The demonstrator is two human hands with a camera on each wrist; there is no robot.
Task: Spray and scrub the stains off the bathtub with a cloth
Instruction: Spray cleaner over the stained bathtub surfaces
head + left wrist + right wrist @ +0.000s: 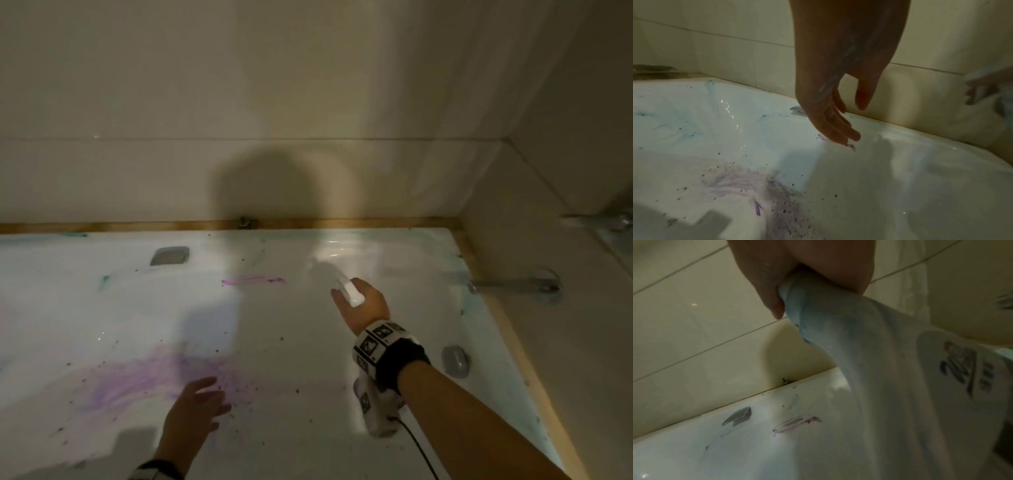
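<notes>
**Stained bathtub, cloth in the right hand**

A white bathtub [308, 342] sits against cream tiled walls [239, 85], dimly lit. The cloth [849, 353], white with blue smudges, hangs from the right hand [363, 305], whose fingers [774, 305] curl round its bunched top. It looks soft, light and limp; bunching it into a wad in the palm should give firmer scrubbing. A purple streak [253, 280] marks the far wall of the tub, a wide purple smear [144, 380] the near floor, with dark specks and faint teal marks around. The left hand [195, 407] hovers over the smear, fingers loosely spread, holding nothing. Nearby: an overflow plate [169, 256], a faucet [517, 284], a grey drain plug [455, 360]. A labelled white container [962, 369], possibly the spray, shows beside the cloth.
</notes>
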